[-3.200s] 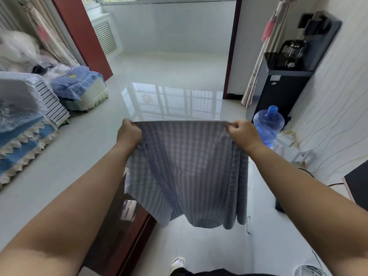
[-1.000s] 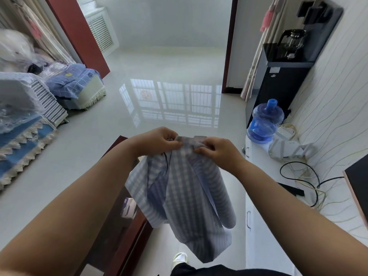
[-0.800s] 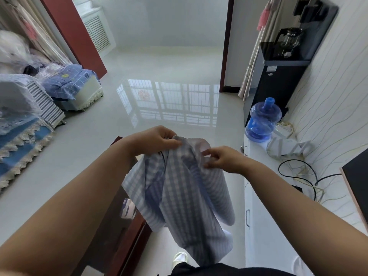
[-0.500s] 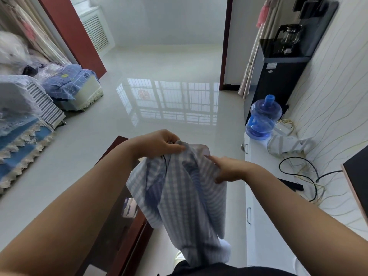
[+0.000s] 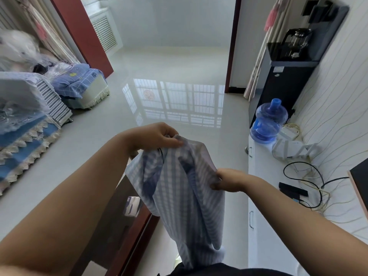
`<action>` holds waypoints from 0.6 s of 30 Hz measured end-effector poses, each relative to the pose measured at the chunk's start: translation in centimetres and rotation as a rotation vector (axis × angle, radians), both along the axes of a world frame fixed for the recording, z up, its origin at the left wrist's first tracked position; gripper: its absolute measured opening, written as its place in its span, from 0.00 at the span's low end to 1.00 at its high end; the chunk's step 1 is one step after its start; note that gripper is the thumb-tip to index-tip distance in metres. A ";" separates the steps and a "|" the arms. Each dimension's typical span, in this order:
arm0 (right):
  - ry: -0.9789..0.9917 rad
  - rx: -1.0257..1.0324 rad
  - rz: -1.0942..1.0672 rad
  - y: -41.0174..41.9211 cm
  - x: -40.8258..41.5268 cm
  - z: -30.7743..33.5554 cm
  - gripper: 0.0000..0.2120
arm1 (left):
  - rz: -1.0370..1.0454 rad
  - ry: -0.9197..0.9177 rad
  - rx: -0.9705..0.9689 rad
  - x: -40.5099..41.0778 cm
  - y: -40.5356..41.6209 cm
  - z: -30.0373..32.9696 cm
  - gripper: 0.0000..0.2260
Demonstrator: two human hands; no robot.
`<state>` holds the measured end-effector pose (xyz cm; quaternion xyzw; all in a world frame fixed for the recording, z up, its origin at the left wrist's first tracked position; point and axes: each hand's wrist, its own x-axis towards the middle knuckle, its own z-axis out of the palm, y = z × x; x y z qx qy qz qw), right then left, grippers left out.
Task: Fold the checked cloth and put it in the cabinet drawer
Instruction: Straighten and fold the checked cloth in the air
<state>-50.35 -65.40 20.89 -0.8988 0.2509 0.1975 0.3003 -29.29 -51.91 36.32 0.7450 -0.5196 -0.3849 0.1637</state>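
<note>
Blue-and-white checked fabric cloth [image 5: 185, 188] is judged light, limp, non-slip: best taken at corners or a folded edge. It is held mid-air, draped down between both hands above the floor. Top edge is pinched by left hand [image 5: 157, 136]. Right side edge, lower down, is gripped by right hand [image 5: 229, 179]. Drawer not yet reached.

A white cabinet [image 5: 264, 176] along the right wall carries a blue water jug [image 5: 267, 122] at its far end, tangled cables [image 5: 306, 176] and a black remote [image 5: 292, 189] nearer the wall edge.
</note>
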 end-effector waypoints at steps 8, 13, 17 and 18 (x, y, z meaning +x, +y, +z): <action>-0.212 -0.099 -0.101 1.2 -1.5 -3.8 0.15 | 0.072 0.052 -0.065 0.9 0.5 2.0 0.16; -0.233 -0.183 -0.290 -1.5 -2.2 -3.9 0.16 | 0.164 0.005 -0.062 2.3 0.9 1.0 0.12; -0.420 -0.366 -0.528 -6.5 -3.4 0.2 0.18 | 0.278 -0.282 -0.139 4.3 1.9 -3.3 0.15; -0.488 -0.450 -0.499 -7.5 -3.5 1.3 0.21 | 0.326 -0.329 -0.155 4.8 2.3 -4.6 0.17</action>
